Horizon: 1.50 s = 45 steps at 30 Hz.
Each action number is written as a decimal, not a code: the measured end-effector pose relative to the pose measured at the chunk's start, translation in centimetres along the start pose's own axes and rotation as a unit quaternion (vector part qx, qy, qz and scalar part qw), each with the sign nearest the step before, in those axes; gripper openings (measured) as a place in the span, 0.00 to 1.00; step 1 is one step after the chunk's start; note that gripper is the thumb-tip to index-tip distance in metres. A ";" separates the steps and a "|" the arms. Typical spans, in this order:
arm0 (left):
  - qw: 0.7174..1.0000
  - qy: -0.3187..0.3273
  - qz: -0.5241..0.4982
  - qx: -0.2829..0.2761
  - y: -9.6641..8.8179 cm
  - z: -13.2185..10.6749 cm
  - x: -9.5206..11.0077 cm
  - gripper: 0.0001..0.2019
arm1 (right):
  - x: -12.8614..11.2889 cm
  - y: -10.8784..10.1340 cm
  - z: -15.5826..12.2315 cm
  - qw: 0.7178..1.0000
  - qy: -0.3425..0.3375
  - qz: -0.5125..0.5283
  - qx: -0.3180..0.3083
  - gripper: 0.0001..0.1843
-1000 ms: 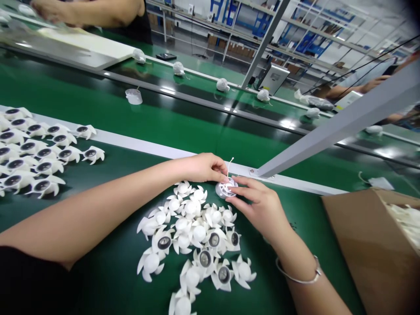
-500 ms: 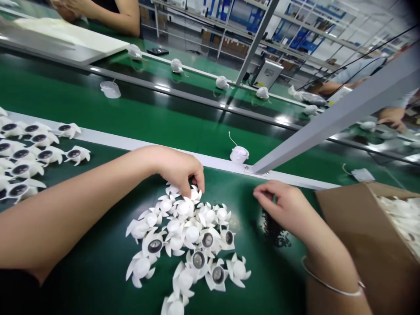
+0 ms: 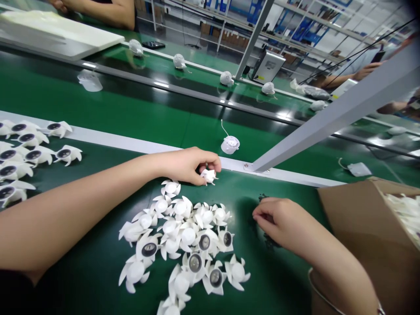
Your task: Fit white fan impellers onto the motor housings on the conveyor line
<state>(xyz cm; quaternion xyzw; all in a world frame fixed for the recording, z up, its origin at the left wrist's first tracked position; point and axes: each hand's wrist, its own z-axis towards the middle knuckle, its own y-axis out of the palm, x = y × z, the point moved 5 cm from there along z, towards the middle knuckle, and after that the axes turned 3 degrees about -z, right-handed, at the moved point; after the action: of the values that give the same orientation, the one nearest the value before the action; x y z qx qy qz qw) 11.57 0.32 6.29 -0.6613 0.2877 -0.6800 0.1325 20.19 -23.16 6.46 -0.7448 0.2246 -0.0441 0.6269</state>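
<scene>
My left hand (image 3: pixel 193 166) pinches a small white fan impeller (image 3: pixel 209 176) between thumb and fingers, just above the table's far edge. Below it lies a loose pile of white impellers (image 3: pixel 188 236), some with their dark round hubs facing up. To the right, my right hand (image 3: pixel 278 221) is closed, fingertips pressed together, over a scatter of small black pieces (image 3: pixel 271 243) that it partly covers. What its fingertips hold, if anything, is hidden. Beyond the edge, a white round fan housing (image 3: pixel 230 144) with a wire sits on the green belt.
More impellers (image 3: pixel 34 155) stand in rows at the left. A cardboard box (image 3: pixel 348 214) of white parts is at the right. A slanted metal post (image 3: pixel 315 122) rises from the edge rail. Several wrapped units (image 3: pixel 179 61) sit on the far line, where other people's arms (image 3: pixel 111 15) show.
My left hand has lifted an impeller from the pile and moved right with it. My right hand has lowered slightly over the black pieces. The fan housing has shifted slightly left.
</scene>
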 end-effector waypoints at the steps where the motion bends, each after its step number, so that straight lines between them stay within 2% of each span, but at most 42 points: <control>1: 0.999 0.007 -0.001 0.031 0.1 0.2 -0.2 0.19 | -0.3 0.1 -0.1 0.999 0.005 -0.031 0.010 0.13; 4: 0.995 0.044 0.007 0.095 0.5 0.6 -0.3 0.15 | -1.1 0.5 -0.2 0.991 0.035 -0.128 0.031 0.13; 7: 0.987 0.101 0.012 0.127 0.7 0.7 0.1 0.12 | -2.0 0.7 0.1 0.979 0.052 -0.191 0.050 0.13; 10: 0.985 0.134 0.010 0.108 0.8 0.5 0.4 0.16 | -2.4 0.9 0.4 0.975 0.060 -0.208 0.056 0.11; 14: 0.988 0.150 0.001 0.040 1.0 0.2 0.5 0.18 | -1.6 1.2 0.7 0.978 0.081 -0.188 0.047 0.09; 17: 0.990 0.144 -0.009 0.007 1.2 0.1 0.4 0.15 | -1.0 0.7 1.2 0.986 0.077 -0.132 0.065 0.08; 20: 0.993 0.113 -0.016 0.003 1.6 0.4 0.1 0.12 | -1.4 -0.2 2.0 0.995 0.022 0.010 0.094 0.05; 23: 0.994 0.100 -0.030 0.016 2.0 0.6 0.0 0.15 | -2.8 -0.8 2.8 0.983 -0.028 0.129 0.128 0.05; 27: 0.994 0.076 -0.077 0.010 2.3 0.7 -0.2 0.21 | -4.8 -0.4 3.9 0.970 -0.047 0.166 0.169 0.05; 32: 0.996 0.072 -0.050 0.002 2.1 0.7 -0.2 0.24 | -6.2 0.4 4.9 0.974 -0.071 0.106 0.189 0.04; 38: 0.996 0.081 -0.042 0.001 2.1 0.8 -0.2 0.26 | -6.7 0.5 4.9 0.977 -0.063 0.024 0.204 0.07; 45: 0.996 0.074 -0.053 0.008 2.3 0.9 -0.6 0.28 | -7.4 0.4 4.8 0.967 -0.114 -0.103 0.205 0.10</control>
<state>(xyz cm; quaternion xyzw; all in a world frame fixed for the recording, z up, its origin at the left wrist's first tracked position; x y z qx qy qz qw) 12.04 -1.37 4.47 -0.6223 0.2560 -0.7354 0.0800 15.09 -15.90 6.69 -0.6197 0.0595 -0.0684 0.7795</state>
